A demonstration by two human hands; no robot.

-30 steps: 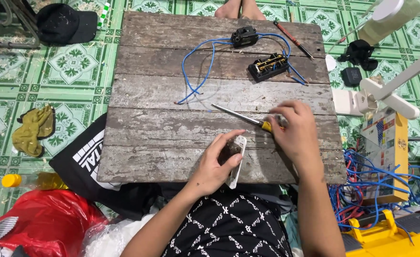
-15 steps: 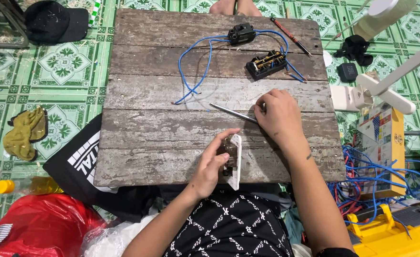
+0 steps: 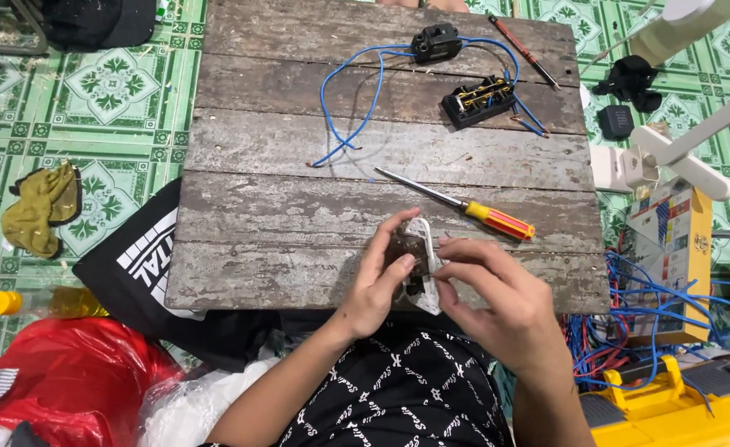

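Gripping a white plastic socket (image 3: 421, 269), both hands (image 3: 439, 285) clamped together, weathered plank board (image 3: 298, 207), yellow-handled screwdriver (image 3: 497, 220) nearby

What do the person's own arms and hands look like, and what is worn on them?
Both forearms are bare, with no sleeves reaching them. The left hand and the right hand wear no gloves, and no rings or watch can be seen. The fingernails are short. Below the arms, the person wears a black shirt with a small white repeating print.
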